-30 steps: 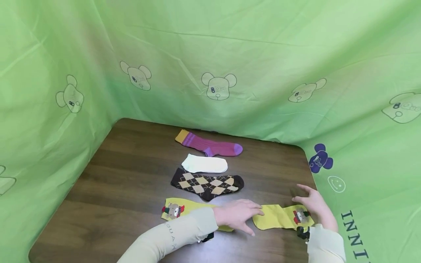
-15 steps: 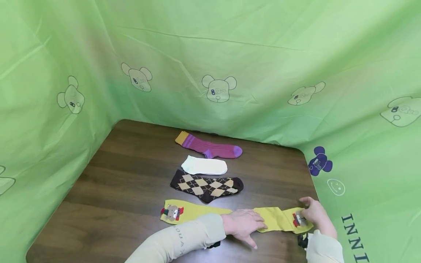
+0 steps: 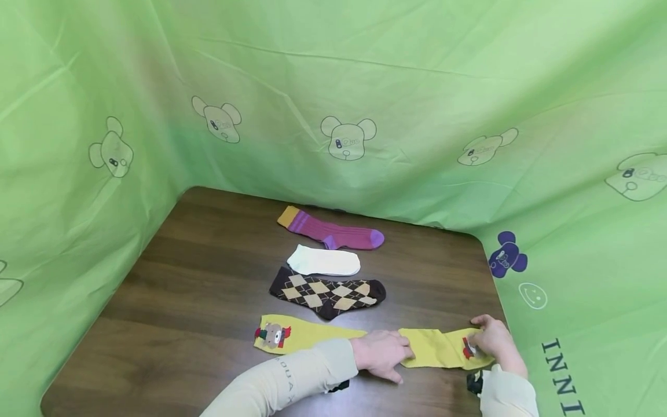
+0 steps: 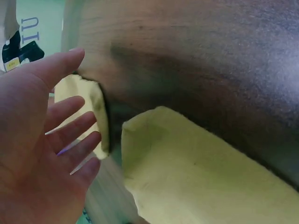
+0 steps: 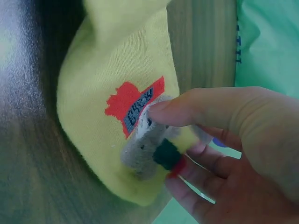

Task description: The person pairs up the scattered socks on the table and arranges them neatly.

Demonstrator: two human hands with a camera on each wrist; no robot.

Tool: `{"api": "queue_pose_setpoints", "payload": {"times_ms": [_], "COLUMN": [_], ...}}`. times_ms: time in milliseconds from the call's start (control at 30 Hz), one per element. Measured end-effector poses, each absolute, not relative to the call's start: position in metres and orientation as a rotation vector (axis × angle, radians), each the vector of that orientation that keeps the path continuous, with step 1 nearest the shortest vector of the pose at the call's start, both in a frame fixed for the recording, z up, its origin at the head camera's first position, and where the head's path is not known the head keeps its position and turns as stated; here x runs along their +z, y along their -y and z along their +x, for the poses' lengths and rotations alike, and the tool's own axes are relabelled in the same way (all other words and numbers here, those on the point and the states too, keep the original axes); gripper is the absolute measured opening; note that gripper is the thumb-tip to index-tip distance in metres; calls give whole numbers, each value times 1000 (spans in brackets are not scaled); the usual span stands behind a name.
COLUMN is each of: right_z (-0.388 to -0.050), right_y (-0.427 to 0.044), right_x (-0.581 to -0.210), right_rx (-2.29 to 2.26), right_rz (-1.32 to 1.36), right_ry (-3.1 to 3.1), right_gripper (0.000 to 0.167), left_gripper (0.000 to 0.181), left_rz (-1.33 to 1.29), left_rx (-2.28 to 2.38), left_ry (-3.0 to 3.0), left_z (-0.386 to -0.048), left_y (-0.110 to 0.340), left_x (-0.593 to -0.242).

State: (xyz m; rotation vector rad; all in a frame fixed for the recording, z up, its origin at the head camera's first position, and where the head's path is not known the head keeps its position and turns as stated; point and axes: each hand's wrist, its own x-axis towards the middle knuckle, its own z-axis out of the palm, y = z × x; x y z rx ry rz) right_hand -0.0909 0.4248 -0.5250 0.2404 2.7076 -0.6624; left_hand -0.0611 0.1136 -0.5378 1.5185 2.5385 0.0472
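Two yellow socks with bear patches lie end to end across the front of the table. My right hand pinches the cuff edge of the right yellow sock, thumb over the bear patch and fingers under the fabric in the right wrist view. At that sock's other end, my left hand lies over the toe with fingers loosely extended. It also hides part of the left yellow sock. In the left wrist view, the left yellow sock is beside my fingers, which look relaxed.
Behind lie a brown argyle sock, a white ankle sock and a purple sock with an orange cuff. The dark wooden table meets a green printed cloth at the back and sides.
My right hand has come down onto the cuff of the right yellow sock and now pinches it. My left hand has shifted slightly, staying over the toe.
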Motion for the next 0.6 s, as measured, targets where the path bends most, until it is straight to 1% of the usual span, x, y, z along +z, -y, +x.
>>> {"api": "queue_pose_setpoints", "payload": {"times_ms": [100, 167, 233, 300, 433, 600], "right_z": [-91, -91, -91, -91, -95, -100], "right_y": [-424, -424, -422, -419, -415, -409], "right_x": [-527, -527, -525, -524, -516, -501], "right_rx": [-667, -673, -691, -707, -739, -775], "right_rz": [261, 257, 273, 269, 244, 186], "right_ry": [-2710, -2718, -2719, -2735, -2801, -2937], "right_gripper": [41, 33, 25, 19, 12, 10], "left_gripper": [49, 39, 36, 39, 50, 51], "left_rz": [1490, 1463, 1416, 1337, 1199, 1202], "left_rx": [63, 88, 140, 205, 235, 100], "left_ry": [-2585, -2620, -2655, -2687, -2748, -2805], "left_z": [-64, -65, -66, -65, -65, -68], "left_y": [-113, -113, -112, -112, -112, -110], "left_x": [-541, -543, -545, -545, -543, -542]}}
